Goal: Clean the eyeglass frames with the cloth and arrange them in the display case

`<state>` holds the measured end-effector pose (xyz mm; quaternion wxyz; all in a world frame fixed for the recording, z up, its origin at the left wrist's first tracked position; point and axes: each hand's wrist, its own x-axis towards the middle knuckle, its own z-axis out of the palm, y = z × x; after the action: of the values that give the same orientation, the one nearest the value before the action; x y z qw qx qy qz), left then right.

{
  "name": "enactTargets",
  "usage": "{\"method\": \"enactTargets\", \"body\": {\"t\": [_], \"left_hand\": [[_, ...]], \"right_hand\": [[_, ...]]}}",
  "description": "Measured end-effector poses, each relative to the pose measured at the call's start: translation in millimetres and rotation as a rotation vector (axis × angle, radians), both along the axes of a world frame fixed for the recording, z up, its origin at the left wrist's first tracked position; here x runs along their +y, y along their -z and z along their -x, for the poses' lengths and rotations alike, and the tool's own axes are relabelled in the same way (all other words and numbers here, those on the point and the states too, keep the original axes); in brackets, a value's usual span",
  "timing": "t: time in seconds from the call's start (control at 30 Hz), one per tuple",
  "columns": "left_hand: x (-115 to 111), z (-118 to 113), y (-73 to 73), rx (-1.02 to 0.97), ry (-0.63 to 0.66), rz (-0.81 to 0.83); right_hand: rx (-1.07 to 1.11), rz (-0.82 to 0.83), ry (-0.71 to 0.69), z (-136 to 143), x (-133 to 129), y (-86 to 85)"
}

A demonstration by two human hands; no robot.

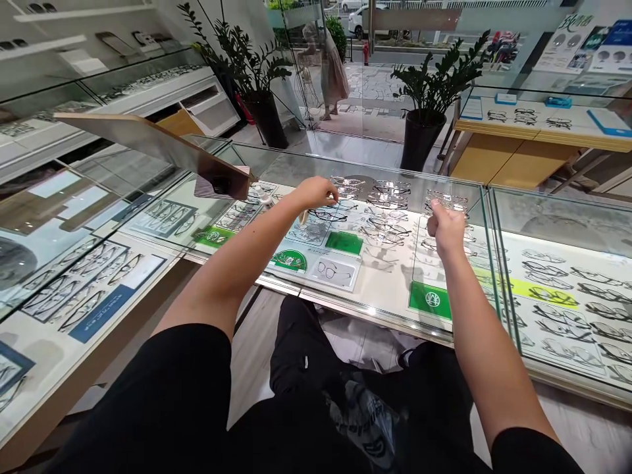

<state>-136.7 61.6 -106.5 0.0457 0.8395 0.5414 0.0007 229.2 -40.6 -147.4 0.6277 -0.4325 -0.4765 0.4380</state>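
Left hand [320, 193] over glass desk [381, 289], fingers curled; right hand [448, 229] also over it, fingers bent, thumb up. Can't tell if either grip holds anything or touches glass. Eyeglass frames [390, 230] sit in rows in the desk, near both hands. Green logo card [419, 299] beside right forearm.

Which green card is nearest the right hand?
The green card at the near edge of the glass case, just below the right hand in the picture, bearing a round white emblem. The other green cards all lie farther left.
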Motion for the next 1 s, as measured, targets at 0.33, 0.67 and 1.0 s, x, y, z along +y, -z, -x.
{"method": "enactTargets", "body": {"t": [0.33, 0.67, 1.0], "left_hand": [[1.7, 11.9, 15.8, 0.036, -0.029, 0.017], [4.4, 2.5, 22.9, -0.037, -0.090, -0.011], [23.0, -5.4, 8.2, 0.054, -0.161, -0.042]], "right_hand": [[-0.070, 0.016, -0.013, 0.7, 3.9, 7.1], [-0.106, 0.016, -0.015, 3.4, -0.5, 7.3], [-0.133, -0.030, -0.055, -4.0, 4.0, 4.6]]}}
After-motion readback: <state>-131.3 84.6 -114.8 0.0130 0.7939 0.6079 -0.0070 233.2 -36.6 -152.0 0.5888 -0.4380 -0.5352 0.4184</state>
